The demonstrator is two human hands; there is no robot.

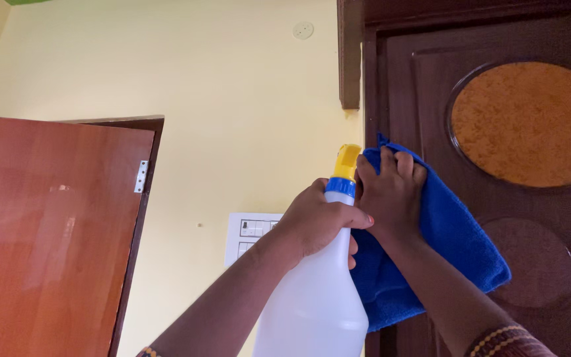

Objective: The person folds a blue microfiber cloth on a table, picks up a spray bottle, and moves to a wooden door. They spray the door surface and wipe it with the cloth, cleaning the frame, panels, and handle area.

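1. Against the dark door (pixel 431 99), at 3 o'clock of frame centre, my right hand (pixel 391 192) lies flat with fingers closed over the blue cloth (pixel 457 244), pressing it to the panel.
2. At 9 o'clock of that hand, touching it, my left hand (pixel 315 221) wraps tight round the neck of the white spray bottle (pixel 315 301); its yellow nozzle (pixel 347 162) sticks up at 12.
3. Orange oval inset (pixel 530 122) sits at 2 o'clock of the cloth, a brown one (pixel 536 264) at 4.
4. Switch plate (pixel 249 235) at 9 o'clock of the bottle, on the yellow wall (pixel 232 99); open wooden door (pixel 47 231) beyond.
5. Risk, my guess: nozzle so near my knuckles, a squeeze wets my hand; cloth's loose lower half could slip.
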